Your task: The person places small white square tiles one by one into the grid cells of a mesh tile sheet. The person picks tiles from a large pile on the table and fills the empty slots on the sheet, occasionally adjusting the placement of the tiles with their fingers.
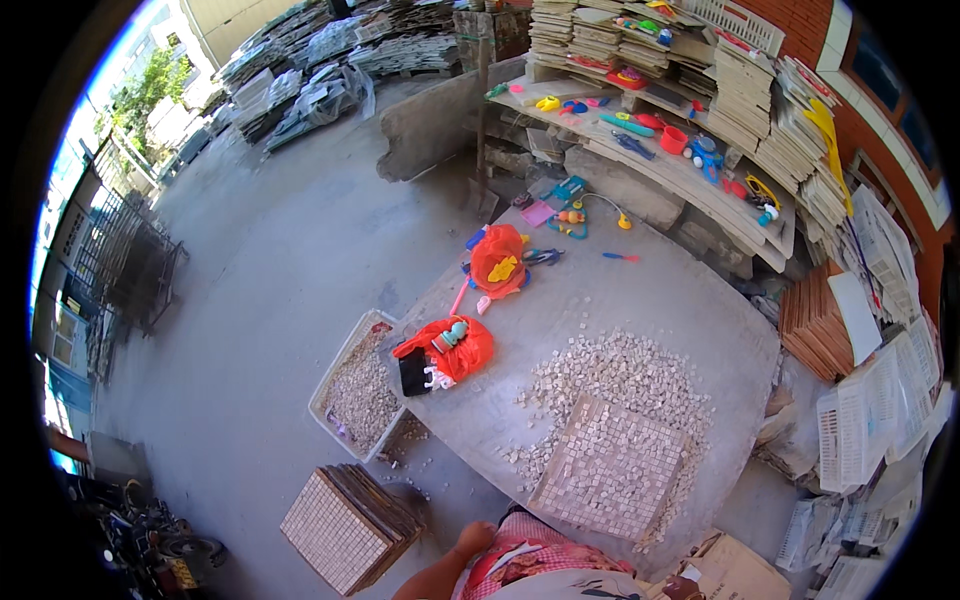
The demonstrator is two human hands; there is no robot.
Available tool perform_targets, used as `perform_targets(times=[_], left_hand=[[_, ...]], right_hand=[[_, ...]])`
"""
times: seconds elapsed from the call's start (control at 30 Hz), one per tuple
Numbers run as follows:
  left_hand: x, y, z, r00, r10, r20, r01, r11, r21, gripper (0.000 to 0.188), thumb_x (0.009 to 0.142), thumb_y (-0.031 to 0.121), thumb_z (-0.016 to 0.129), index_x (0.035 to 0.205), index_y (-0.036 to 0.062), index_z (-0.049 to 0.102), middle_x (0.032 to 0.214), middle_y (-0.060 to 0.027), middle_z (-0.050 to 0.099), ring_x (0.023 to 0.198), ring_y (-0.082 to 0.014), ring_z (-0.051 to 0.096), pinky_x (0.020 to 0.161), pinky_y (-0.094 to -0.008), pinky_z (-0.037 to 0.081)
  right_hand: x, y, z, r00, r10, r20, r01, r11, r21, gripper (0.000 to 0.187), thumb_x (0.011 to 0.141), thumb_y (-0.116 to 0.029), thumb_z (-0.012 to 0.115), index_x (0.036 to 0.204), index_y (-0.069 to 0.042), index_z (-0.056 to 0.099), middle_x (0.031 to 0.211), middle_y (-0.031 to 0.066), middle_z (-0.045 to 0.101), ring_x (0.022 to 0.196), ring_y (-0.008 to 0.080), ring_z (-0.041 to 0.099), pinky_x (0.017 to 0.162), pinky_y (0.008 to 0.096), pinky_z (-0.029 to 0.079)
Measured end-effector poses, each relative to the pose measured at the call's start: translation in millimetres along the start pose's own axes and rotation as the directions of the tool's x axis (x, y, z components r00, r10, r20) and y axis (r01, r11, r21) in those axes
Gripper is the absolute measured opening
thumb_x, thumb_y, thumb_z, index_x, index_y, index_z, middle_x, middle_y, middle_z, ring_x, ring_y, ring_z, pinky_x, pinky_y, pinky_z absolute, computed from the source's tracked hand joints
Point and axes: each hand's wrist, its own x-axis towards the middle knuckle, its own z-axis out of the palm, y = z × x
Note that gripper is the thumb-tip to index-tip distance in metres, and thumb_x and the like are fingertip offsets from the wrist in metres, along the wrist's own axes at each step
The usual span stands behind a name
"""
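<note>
My left hand (pixel 476 539) rests low by my lap, near the table's front edge; it looks rounded, but its fingers are too small and turned away to read. My right hand is not seen. A reddish-brown shape (pixel 683 588) at the lower edge is too cut off to make out. On the grey table (pixel 470 430) before me lies a square tray (pixel 562 475) largely covered with rows of small pale mosaic tiles, with some gaps. Around its far side spreads a heap of loose tiles (pixel 625 370).
Left of the table stand a white tub (pixel 322 402) of tile pieces and a stack of tiled boards (pixel 335 530). Red plastic bags (pixel 470 350), a black phone (pixel 413 372) and toys lie on the table's left side. White crates (pixel 845 435) stand right; a toy-strewn shelf (pixel 690 170) stands behind.
</note>
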Motion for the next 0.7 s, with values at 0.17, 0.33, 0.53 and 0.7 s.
perform_targets(times=[0.17,0.33,0.53,0.7], left_hand=[[-114.3,4.2,47.9,0.875,-0.444,-0.192,0.332,0.839,-0.431,0.027,0.081,0.029,0.048,0.087,0.0111,0.067,0.09,-0.0172,0.064,0.082,-0.0359,0.061,0.073,-0.0433,0.048],[-259.1,-11.8,139.1,0.79,-0.606,-0.094,0.496,0.721,-0.484,0.031,0.083,0.032,0.055,0.099,0.0076,0.066,0.092,-0.0158,0.065,0.085,-0.0298,0.063,0.077,-0.0365,0.048],[-345.0,-24.3,211.2,0.748,-0.652,-0.127,0.646,0.758,-0.086,0.026,0.08,0.031,0.05,0.079,0.0117,0.067,0.083,-0.0135,0.066,0.076,-0.0287,0.064,0.066,-0.0454,0.047],[-350.0,-14.1,172.1,0.672,-0.739,-0.035,0.672,0.63,-0.389,0.03,0.082,0.031,0.05,0.092,0.0079,0.066,0.094,-0.0161,0.065,0.086,-0.0316,0.063,0.074,-0.0454,0.048]], right_hand=[[86.1,-36.7,-69.2,0.984,0.091,0.15,-0.062,0.98,-0.191,0.042,0.075,-0.041,0.058,0.095,-0.005,0.063,0.097,0.0156,0.062,0.094,0.0305,0.06,0.079,0.0371,0.048],[152.8,-69.2,-46.7,0.895,0.014,0.445,0.199,0.882,-0.426,0.055,0.077,-0.056,0.053,0.098,-0.006,0.065,0.099,0.0203,0.063,0.093,0.0359,0.059,0.081,0.0397,0.046],[190.4,-246.7,40.7,0.688,-0.406,0.601,0.473,0.88,0.054,0.039,0.084,-0.032,0.054,0.092,0.004,0.066,0.082,0.0162,0.066,0.073,0.0237,0.064,0.067,0.032,0.05],[250.6,-436.6,72.4,0.886,-0.314,0.342,0.194,0.92,0.342,0.018,0.079,-0.019,0.065,0.072,-0.002,0.067,0.064,0.0048,0.063,0.052,0.0101,0.057,0.049,0.0231,0.046]])
